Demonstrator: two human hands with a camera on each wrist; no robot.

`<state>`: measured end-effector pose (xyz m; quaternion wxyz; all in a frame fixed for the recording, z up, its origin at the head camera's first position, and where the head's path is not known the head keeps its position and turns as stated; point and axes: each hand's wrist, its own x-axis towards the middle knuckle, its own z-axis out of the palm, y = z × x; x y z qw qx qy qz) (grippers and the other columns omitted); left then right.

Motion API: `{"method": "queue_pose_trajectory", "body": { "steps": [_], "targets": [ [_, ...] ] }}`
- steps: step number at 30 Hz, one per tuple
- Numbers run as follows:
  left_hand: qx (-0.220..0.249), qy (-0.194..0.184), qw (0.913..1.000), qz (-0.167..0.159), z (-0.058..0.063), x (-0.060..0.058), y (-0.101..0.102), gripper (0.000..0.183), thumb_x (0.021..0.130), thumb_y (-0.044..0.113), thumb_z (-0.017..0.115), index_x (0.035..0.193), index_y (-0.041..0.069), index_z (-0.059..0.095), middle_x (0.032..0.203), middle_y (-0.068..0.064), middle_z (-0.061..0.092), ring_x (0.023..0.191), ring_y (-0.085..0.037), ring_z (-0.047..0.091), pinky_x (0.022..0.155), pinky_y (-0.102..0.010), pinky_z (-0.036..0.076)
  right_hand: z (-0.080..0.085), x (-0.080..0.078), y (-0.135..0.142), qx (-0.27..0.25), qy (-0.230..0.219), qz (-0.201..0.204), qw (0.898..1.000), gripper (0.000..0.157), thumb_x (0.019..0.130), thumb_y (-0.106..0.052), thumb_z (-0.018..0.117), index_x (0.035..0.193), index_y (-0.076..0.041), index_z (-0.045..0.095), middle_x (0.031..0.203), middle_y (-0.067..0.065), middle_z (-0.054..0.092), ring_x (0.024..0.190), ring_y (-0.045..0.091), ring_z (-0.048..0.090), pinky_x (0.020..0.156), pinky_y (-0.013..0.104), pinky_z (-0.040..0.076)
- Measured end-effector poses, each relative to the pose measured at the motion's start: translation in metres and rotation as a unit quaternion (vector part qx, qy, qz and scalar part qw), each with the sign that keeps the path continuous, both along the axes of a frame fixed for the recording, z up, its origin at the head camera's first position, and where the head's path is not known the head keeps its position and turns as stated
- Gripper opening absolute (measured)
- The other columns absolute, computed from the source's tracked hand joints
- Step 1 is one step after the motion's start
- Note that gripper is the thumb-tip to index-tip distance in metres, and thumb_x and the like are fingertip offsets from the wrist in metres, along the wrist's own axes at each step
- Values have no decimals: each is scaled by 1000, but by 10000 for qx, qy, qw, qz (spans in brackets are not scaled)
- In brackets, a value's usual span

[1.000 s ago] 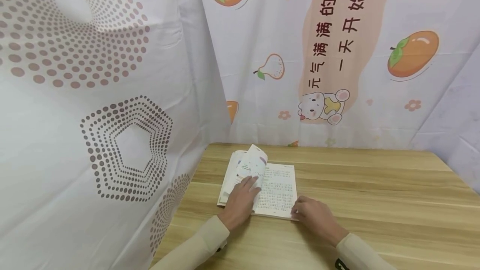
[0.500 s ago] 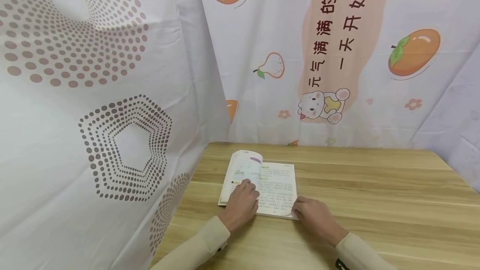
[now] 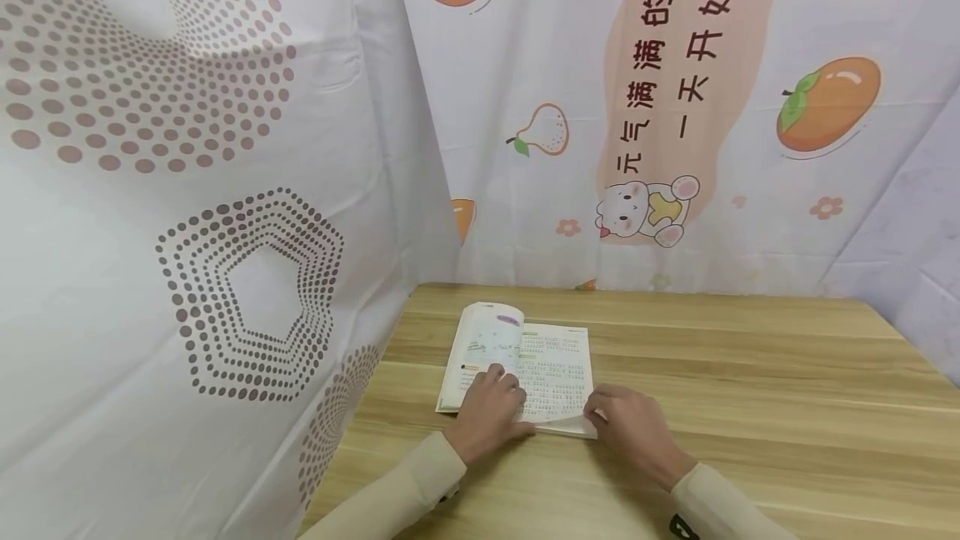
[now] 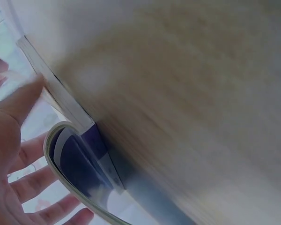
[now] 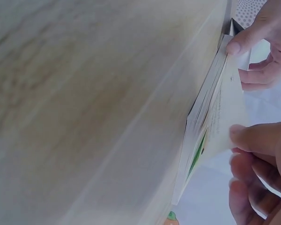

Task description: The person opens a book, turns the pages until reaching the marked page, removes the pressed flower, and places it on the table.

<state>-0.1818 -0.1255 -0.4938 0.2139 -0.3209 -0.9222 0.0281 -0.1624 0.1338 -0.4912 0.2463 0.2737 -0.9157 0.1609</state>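
An open book [image 3: 555, 365] lies on the table, its left pages bowed up near the spine and its right page covered in print. My left hand [image 3: 489, 413] rests on the book's left pages by the spine, fingers extended; in the left wrist view its thumb [image 4: 25, 101] touches the book's near edge. At the lower right corner, my right hand [image 3: 633, 427] pinches a page [image 5: 229, 112] between thumb and fingers. That page is lifted off the stack beneath, and a coloured picture shows under it in the right wrist view.
The wooden table [image 3: 750, 373] extends to the right of the book. A white patterned curtain [image 3: 247, 190] hangs close on the left. Another printed curtain [image 3: 525, 215], with fruit and lettering, hangs behind the table.
The turned page has settled flat on the left stack. My left hand has shifted slightly right, its thumb now spread along the near edge. My right hand has raised the page corner.
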Motion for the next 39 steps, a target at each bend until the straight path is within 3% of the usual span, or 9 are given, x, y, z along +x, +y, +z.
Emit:
{"method": "queue_pose_trajectory", "body": {
  "steps": [8, 13, 21, 26, 29, 32, 34, 36, 39],
  "targets": [
    [61, 100, 9999, 68, -2, -1, 1, 37, 89, 55, 74, 77, 20, 69, 93, 3, 69, 98, -23, 58, 80, -38, 51, 1, -1, 2, -593, 50, -142, 9981, 33, 71, -13, 94, 97, -11, 75, 97, -1, 71, 57, -1, 43, 50, 20, 42],
    [133, 308, 9994, 127, -3, -3, 0, 23, 94, 36, 72, 82, 17, 75, 93, 1, 72, 96, -23, 60, 75, -35, 51, 2, 0, 2, -532, -276, -383, 9975, 48, 74, -18, 93, 115, -7, 73, 101, 4, 70, 58, 4, 49, 50, 23, 44],
    [316, 375, 9950, 869, 2, -3, 1, 34, 98, 18, 63, 123, -4, 68, 97, -7, 72, 85, -22, 63, 63, -28, 55, -3, 3, -1, 144, -563, -303, 9979, 46, 73, -24, 93, 111, -7, 74, 103, 5, 70, 75, 15, 67, 63, 31, 57],
    [1063, 318, 9892, 959, 4, -2, -1, 49, 95, 6, 58, 142, -5, 47, 79, -6, 62, 61, -14, 50, 42, -23, 39, -4, 7, -3, 356, -1207, -262, 9917, 41, 75, -29, 91, 108, -9, 76, 103, 1, 68, 81, 13, 67, 69, 31, 58],
    [1498, 494, 9848, 725, 3, -4, -4, 61, 92, 2, 55, 149, -4, 34, 93, -13, 62, 56, -11, 43, 40, -18, 30, -4, 8, -4, 461, -1464, -247, 9878, 38, 77, -32, 89, 106, -10, 76, 105, 1, 68, 79, 9, 63, 68, 29, 56],
    [1741, 803, 9804, 453, 2, -6, -7, 68, 88, -1, 54, 152, 1, 30, 122, -25, 55, 58, -11, 44, 39, -16, 30, -6, 8, -3, 533, -1455, -218, 9877, 33, 78, -32, 89, 101, -11, 76, 106, 0, 67, 76, 6, 58, 65, 29, 54],
    [1679, 1046, 9794, 398, 2, -8, -8, 68, 86, -2, 56, 150, 6, 36, 136, -31, 47, 70, -17, 54, 46, -18, 41, -6, 6, -3, 556, -1377, -183, 9887, 30, 78, -32, 89, 98, -12, 77, 106, 0, 67, 75, 6, 56, 63, 28, 52],
    [1499, 1198, 9804, 454, 3, -9, -9, 59, 86, -1, 60, 143, 10, 48, 143, -33, 43, 92, -28, 61, 66, -28, 54, -7, 5, -2, 572, -1285, -141, 9900, 28, 78, -31, 89, 95, -12, 77, 104, 0, 67, 75, 6, 58, 63, 27, 52],
    [1036, 1287, 9842, 632, 7, -9, -10, 47, 82, 3, 74, 127, 16, 65, 144, -27, 47, 127, -42, 49, 96, -50, 47, -6, 3, -2, 576, -1255, -68, 9904, 27, 78, -30, 88, 94, -12, 78, 102, 0, 67, 74, 7, 58, 63, 26, 52]
  ]
}}
